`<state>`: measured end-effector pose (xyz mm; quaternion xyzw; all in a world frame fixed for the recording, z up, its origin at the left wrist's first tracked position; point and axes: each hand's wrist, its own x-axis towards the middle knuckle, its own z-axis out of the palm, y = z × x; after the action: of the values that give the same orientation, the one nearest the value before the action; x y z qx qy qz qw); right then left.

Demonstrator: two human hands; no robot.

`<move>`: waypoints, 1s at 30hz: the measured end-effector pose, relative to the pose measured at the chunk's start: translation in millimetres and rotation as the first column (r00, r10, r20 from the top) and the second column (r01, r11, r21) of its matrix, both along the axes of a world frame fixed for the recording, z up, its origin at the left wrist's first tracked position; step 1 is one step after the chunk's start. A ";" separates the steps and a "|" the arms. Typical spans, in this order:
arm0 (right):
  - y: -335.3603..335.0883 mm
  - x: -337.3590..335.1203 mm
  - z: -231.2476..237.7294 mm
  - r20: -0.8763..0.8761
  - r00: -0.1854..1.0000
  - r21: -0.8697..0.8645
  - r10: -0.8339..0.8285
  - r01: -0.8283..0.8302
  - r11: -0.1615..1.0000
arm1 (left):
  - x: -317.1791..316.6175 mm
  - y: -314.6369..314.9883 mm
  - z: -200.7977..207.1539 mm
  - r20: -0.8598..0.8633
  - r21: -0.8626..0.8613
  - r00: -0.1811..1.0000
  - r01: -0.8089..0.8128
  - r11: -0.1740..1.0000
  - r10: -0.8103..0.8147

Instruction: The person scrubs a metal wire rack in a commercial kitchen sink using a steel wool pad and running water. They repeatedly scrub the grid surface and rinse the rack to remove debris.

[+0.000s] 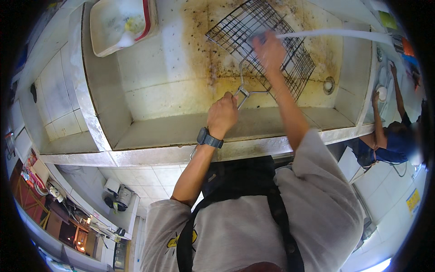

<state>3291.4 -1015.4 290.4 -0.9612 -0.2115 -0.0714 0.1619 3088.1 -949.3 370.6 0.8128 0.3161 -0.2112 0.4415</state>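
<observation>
Nearest the camera, your grey shirt showed under black straps, and a dark wristwatch sat on your left wrist. Beyond the sink's front edge, your left hand was closed in a fist around the metal handle of a wire grill grate, which lay slanted inside the stained, tiled sink. Your right hand was over the grate's mesh, its fingers bent at a bluish-grey object; blur hid whether they gripped it, so I cannot tell. A white strip, hose or water, ran from the right toward that hand. A round drain lay right of the grate. Farther left stood a red-rimmed basin holding suds; far right, a co-worker reached over the adjoining counter.
</observation>
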 end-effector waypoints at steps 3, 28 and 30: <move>-7.6 -37.2 15.5 -0.063 0.994 0.041 0.093 -0.091 0.995 | -7.8 -1.0 -10.0 0.000 -0.031 1.000 -0.030 0.999 0.030; -33.2 -15.5 7.8 -0.100 0.989 0.020 -0.109 0.111 0.994 | -6.1 6.6 -8.1 0.028 -0.045 0.996 -0.087 0.995 0.088; -23.5 -82.6 39.5 -0.215 0.976 -0.038 -0.044 0.036 0.999 | -5.5 7.3 -11.2 0.007 -0.050 0.998 -0.068 0.996 0.068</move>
<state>3208.7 -1038.9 329.9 -0.9700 -0.1744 0.0337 0.1660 3082.6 -942.0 359.4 0.7913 0.3363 -0.2005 0.4697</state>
